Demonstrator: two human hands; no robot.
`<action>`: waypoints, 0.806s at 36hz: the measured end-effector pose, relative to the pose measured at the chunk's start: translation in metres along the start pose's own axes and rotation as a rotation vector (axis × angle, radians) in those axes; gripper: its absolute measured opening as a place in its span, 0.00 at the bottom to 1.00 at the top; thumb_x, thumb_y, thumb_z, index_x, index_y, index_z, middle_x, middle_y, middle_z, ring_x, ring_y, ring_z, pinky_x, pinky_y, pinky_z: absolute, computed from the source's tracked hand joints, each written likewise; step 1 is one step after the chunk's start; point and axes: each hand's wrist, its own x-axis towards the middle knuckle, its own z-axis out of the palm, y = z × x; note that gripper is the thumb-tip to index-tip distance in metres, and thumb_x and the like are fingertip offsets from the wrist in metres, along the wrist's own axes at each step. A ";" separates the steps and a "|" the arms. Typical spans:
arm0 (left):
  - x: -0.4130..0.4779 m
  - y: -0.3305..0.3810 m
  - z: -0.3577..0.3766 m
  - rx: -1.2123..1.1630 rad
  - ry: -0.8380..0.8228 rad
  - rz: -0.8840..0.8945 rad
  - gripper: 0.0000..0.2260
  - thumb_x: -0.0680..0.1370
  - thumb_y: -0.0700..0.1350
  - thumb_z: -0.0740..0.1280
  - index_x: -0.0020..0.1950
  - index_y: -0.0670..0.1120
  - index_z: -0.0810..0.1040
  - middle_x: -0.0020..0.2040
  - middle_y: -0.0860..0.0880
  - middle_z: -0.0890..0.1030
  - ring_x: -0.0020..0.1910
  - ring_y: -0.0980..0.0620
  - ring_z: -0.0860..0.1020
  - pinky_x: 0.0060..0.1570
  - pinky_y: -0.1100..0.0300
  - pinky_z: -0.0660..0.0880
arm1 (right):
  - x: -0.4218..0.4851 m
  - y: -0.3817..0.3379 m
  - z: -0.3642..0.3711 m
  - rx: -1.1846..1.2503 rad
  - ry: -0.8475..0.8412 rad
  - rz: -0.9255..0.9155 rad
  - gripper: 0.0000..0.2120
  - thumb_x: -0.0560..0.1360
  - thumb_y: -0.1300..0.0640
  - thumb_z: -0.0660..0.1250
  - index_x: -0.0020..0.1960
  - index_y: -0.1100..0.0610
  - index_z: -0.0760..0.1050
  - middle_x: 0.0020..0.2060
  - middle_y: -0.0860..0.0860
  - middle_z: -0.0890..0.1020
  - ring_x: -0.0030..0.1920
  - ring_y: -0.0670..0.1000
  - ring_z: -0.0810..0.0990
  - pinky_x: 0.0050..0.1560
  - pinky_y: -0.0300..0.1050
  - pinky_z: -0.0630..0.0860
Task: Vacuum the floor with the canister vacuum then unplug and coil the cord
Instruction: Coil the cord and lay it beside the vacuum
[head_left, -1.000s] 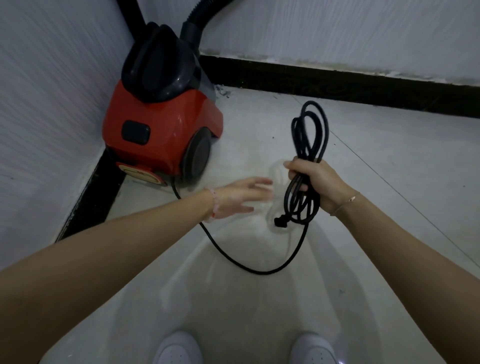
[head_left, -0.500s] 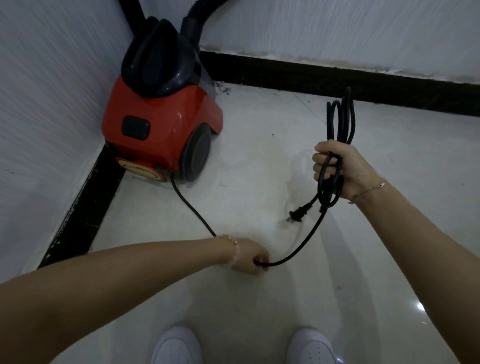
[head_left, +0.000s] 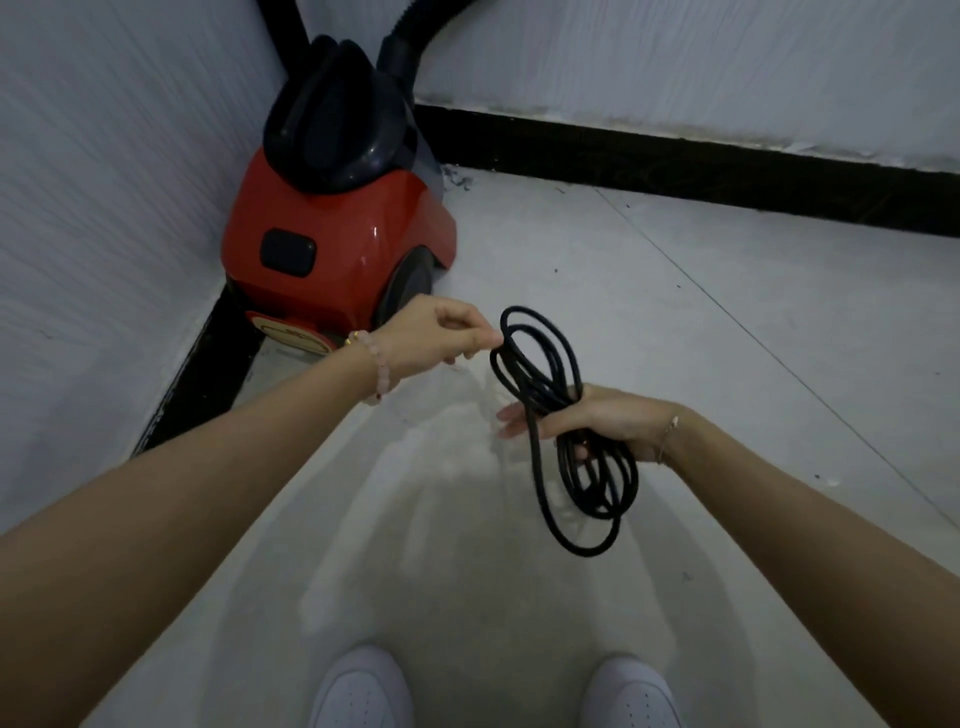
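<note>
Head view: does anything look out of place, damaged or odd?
A small dark clump of debris lies on the floor by the baseboard, beside the red vacuum; odd if vacuuming is done. The coiled cord looks undamaged.

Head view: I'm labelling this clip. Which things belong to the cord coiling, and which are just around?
In the job: cord, left hand pinching it, right hand holding the coil, red vacuum, hose.
Just around: white shoes, black baseboard, bracelet.
</note>
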 end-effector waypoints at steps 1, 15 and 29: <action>0.001 -0.001 0.000 -0.030 0.042 0.001 0.05 0.74 0.44 0.71 0.38 0.47 0.81 0.25 0.57 0.75 0.27 0.63 0.71 0.31 0.71 0.70 | 0.002 0.004 0.003 0.067 -0.052 0.013 0.12 0.76 0.62 0.65 0.59 0.55 0.79 0.53 0.51 0.84 0.23 0.41 0.69 0.24 0.31 0.67; 0.009 -0.003 0.017 0.085 0.051 0.039 0.06 0.72 0.43 0.73 0.42 0.40 0.82 0.33 0.46 0.78 0.32 0.59 0.74 0.37 0.67 0.73 | -0.001 0.015 0.009 0.592 -0.080 -0.032 0.35 0.56 0.30 0.72 0.49 0.58 0.84 0.24 0.47 0.66 0.20 0.43 0.62 0.25 0.36 0.61; 0.002 -0.016 -0.004 0.076 0.038 -0.044 0.07 0.75 0.43 0.70 0.48 0.40 0.80 0.36 0.47 0.81 0.37 0.53 0.77 0.37 0.64 0.75 | 0.014 0.012 0.022 0.532 0.199 -0.101 0.16 0.75 0.58 0.65 0.29 0.54 0.72 0.29 0.48 0.73 0.30 0.47 0.73 0.40 0.43 0.72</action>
